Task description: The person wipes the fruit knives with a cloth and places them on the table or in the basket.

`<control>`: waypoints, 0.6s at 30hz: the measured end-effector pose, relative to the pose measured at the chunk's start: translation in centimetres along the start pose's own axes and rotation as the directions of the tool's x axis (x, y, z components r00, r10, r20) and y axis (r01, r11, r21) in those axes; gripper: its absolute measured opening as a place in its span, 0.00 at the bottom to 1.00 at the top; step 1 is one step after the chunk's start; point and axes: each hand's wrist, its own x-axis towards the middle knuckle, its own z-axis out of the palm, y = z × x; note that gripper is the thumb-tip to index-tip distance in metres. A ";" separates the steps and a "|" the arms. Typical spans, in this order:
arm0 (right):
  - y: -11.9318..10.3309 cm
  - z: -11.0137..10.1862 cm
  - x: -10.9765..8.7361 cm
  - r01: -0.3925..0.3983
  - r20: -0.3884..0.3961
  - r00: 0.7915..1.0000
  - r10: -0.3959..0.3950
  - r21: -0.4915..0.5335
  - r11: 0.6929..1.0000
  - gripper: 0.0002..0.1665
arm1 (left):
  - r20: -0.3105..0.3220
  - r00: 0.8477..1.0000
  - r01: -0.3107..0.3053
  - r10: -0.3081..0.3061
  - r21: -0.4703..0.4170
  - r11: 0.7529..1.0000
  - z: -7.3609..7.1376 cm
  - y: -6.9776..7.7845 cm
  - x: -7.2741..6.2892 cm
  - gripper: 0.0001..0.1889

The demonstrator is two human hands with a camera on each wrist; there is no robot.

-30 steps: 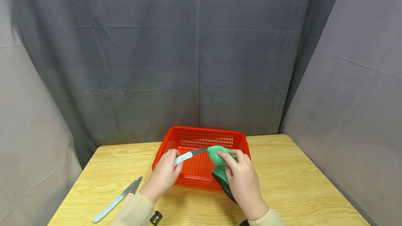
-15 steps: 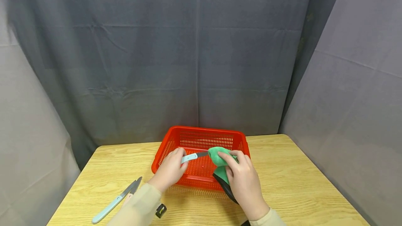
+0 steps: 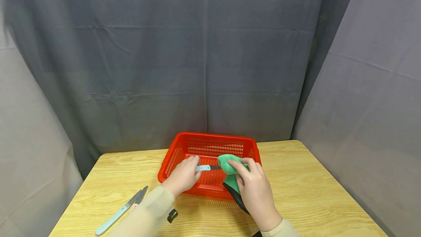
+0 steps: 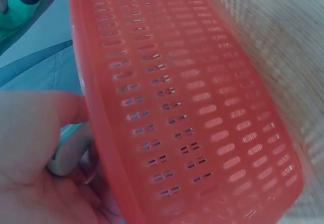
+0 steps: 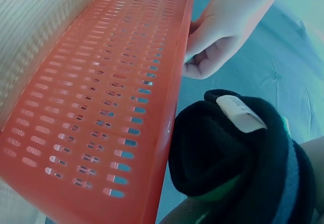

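Note:
In the head view my left hand (image 3: 184, 175) grips a small knife (image 3: 204, 168) by its pale blue handle, over the red basket. The blade points right and its tip is hidden at the green cloth (image 3: 228, 164). My right hand (image 3: 258, 195) pinches this cloth, which hangs down with a black edge. In the right wrist view the black side of the cloth (image 5: 212, 153) is rolled and carries a white tag. Most of the knife is hidden behind fingers and basket wall in the left wrist view.
The red perforated basket (image 3: 210, 192) stands on the wooden table (image 3: 309, 193) beneath both hands. At the left lie a knife with a light blue handle (image 3: 112, 221) and a second knife (image 3: 141, 195), partly behind the left sleeve. A grey curtain (image 3: 148, 65) hangs behind the table.
My left hand has moved right and slightly down with the knife. The blade has turned nearly level, and less of it shows beside the cloth. My right hand has barely moved.

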 end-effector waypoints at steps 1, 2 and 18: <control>0.0 0.0 0.0 -0.001 0.000 1.000 0.001 0.001 1.000 0.34 | 0.002 1.000 -0.003 0.003 0.009 1.000 0.0 0.0 0.0 0.10; 0.0 0.0 0.0 -0.001 0.000 1.000 0.001 0.001 1.000 0.34 | 0.007 1.000 -0.004 0.003 0.020 1.000 0.0 0.0 0.0 0.10; -0.1 0.2 -0.1 0.012 -0.011 1.000 -0.011 0.007 1.000 0.33 | 0.058 0.997 0.037 -0.042 0.080 0.996 0.3 0.0 -0.3 0.11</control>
